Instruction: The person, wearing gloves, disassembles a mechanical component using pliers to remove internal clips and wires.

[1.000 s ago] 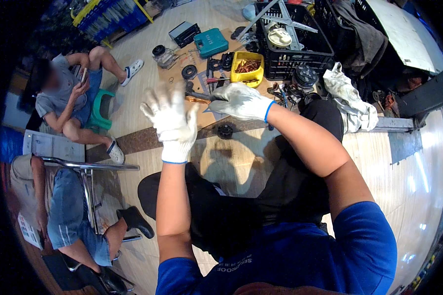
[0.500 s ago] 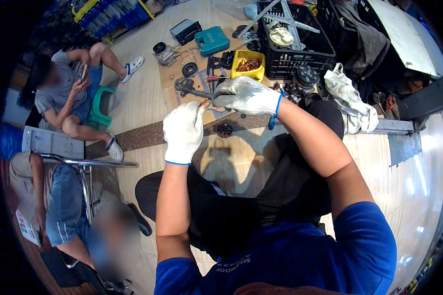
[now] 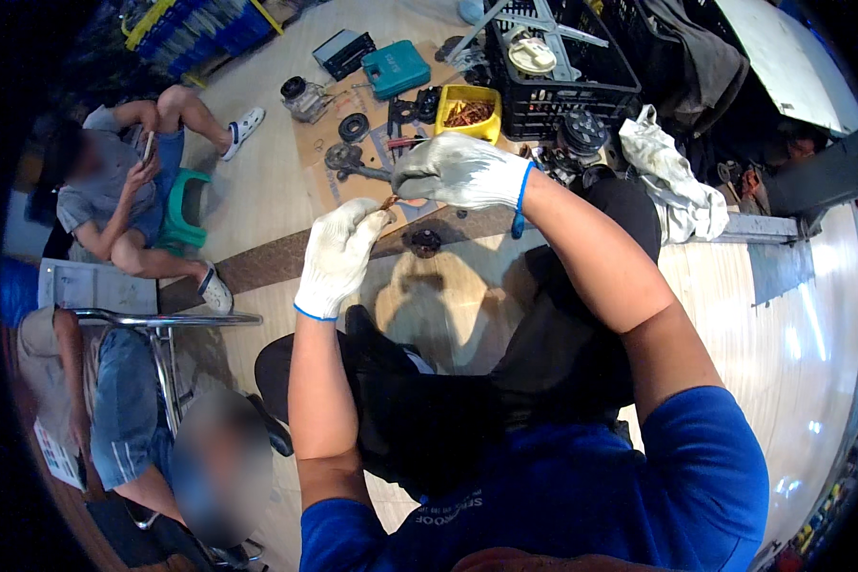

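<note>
My left hand (image 3: 337, 257), in a white knit glove with a blue cuff, is closed in a pinch on a small copper-coloured piece (image 3: 388, 202). My right hand (image 3: 467, 173), gloved alike, is closed close beside that piece; what lies between its fingertips is hidden. Beyond the hands, a metal part with a round end and an arm (image 3: 351, 162) lies on a cardboard sheet (image 3: 316, 181). Behind the right hand stands a yellow container (image 3: 492, 124) of copper-coloured pieces. A dark round part (image 3: 423, 242) sits on the floor below the hands.
A teal case (image 3: 398, 71), a black ring (image 3: 353, 127) and a jar (image 3: 300, 95) lie farther off. Back right stands a black crate (image 3: 567, 112); a white cloth (image 3: 672, 176) lies nearer. Two people sit at the left, one on a green stool (image 3: 189, 205).
Both hands have shifted slightly left in the picture, and the scene has moved slightly up and left with the view. The left hand keeps its pinch on the copper-coloured piece.
</note>
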Demonstrator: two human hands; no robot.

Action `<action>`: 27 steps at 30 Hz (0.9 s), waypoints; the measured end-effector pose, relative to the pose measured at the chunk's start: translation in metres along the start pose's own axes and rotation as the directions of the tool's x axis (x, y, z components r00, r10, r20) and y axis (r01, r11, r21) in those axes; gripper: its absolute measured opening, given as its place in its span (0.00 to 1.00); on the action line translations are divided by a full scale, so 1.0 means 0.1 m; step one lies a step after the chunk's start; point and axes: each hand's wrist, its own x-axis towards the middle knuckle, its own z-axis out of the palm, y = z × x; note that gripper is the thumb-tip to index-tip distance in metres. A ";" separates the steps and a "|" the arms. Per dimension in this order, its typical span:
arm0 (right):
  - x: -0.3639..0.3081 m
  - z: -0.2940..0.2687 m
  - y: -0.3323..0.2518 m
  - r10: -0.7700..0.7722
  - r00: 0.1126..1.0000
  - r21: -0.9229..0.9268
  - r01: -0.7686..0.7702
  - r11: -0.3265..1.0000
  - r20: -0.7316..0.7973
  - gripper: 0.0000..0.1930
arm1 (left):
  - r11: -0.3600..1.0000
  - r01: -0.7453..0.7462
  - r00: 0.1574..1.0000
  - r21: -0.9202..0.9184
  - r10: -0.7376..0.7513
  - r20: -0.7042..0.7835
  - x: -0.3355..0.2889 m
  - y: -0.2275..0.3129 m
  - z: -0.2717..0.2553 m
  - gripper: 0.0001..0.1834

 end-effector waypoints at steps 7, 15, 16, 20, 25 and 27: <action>-0.03 0.06 -0.21 0.318 0.947 -0.117 -0.311 0.943 0.050 0.07 | 0.724 -0.232 0.972 0.649 0.154 0.175 -0.01 0.10 0.08 0.12; 0.09 0.06 -0.36 0.476 0.879 -0.091 -0.476 0.875 -0.019 0.10 | 0.588 -0.019 0.999 0.809 0.050 -0.013 0.08 0.02 0.22 0.12; 0.10 0.08 -0.34 0.473 0.881 -0.082 -0.473 0.877 -0.027 0.11 | 0.625 0.034 0.997 0.780 0.034 -0.070 0.09 0.02 0.22 0.13; 0.10 0.28 -0.33 0.452 0.869 0.012 -0.459 0.888 -0.203 0.13 | 0.775 0.090 0.973 0.626 0.067 -0.223 0.09 -0.09 0.27 0.13; 0.21 0.42 -0.33 0.442 0.866 0.087 -0.434 0.897 -0.232 0.11 | 0.986 0.148 0.946 0.077 -0.118 -0.303 0.04 -0.24 0.16 0.15; 0.21 0.40 -0.29 0.355 0.905 0.066 -0.349 0.935 -0.234 0.09 | 0.900 0.249 0.944 -0.359 -0.309 -0.119 0.05 -0.24 0.07 0.13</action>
